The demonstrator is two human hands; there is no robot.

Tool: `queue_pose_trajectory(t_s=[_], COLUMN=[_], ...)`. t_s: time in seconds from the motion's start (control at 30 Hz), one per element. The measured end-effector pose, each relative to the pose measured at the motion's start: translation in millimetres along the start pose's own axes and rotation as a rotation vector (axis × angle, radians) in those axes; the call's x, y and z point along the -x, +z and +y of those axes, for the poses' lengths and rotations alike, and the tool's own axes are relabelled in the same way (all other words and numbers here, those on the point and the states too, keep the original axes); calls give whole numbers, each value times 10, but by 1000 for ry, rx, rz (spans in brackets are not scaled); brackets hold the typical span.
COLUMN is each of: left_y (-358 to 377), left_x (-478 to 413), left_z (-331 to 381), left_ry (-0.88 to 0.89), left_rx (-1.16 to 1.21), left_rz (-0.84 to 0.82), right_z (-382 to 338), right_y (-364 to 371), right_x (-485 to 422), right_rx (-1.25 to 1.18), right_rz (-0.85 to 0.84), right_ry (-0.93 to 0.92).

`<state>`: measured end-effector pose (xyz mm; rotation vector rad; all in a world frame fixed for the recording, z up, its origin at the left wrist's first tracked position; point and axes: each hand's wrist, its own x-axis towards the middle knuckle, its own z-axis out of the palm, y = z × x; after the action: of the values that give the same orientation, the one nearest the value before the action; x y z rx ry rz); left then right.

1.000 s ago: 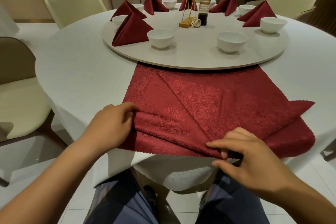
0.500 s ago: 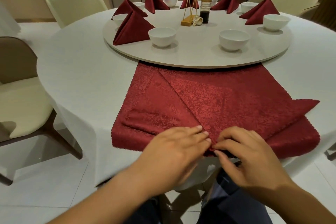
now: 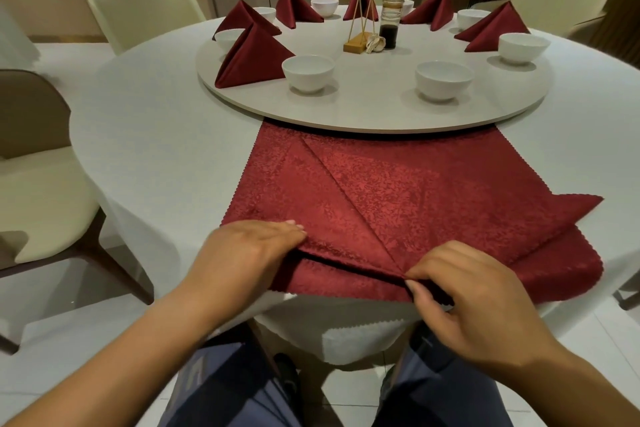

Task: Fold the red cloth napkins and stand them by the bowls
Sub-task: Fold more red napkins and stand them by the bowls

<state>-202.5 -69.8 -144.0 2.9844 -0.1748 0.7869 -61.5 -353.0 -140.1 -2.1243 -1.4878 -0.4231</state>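
Observation:
A large red napkin point(image 3: 398, 198) lies flat on the white tablecloth at the near table edge, with a diagonal fold line and its near edge turned over. My left hand point(image 3: 249, 248) presses straight fingers on the fold's left part. My right hand point(image 3: 464, 291) pinches the fold point at the napkin's front middle between thumb and forefinger. Two white bowls, one point(image 3: 307, 73) on the left and one point(image 3: 444, 80) on the right, stand nearest on the round turntable point(image 3: 346, 123). A folded napkin point(image 3: 254, 57) stands left of the left bowl.
Several more bowls and standing red napkins ring the turntable, such as a bowl point(image 3: 523, 47) with a napkin point(image 3: 495, 28) at the right. A gold stand point(image 3: 360, 42) and a dark jar point(image 3: 390, 24) sit at its centre. Cream chairs point(image 3: 34, 184) surround the table.
My left hand slid left along the near fold, away from my right hand, after first letting go of the napkin's left corner. My right hand stays pinching the fold point.

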Motion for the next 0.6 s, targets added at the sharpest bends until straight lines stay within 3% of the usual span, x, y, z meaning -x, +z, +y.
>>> queue_pose_trajectory(t_s=[0.2, 0.33, 0.43, 0.6], left_y=[-69, -151, -143, 108], left_x=[103, -64, -252, -372], left_z=[-366, -81, 252, 453], left_ry=[-168, -135, -31, 88], left_rx=[-91, 22, 234, 290], left_rz=[-24, -172, -159, -113], right_z=[-29, -62, -140, -271], right_y=[-8, -17, -15, -6], right_x=[-30, -88, -165, -280], right_rx=[2, 14, 11, -80], right_rz=[-1, -28, -35, 10], right_ry=[35, 53, 47, 55])
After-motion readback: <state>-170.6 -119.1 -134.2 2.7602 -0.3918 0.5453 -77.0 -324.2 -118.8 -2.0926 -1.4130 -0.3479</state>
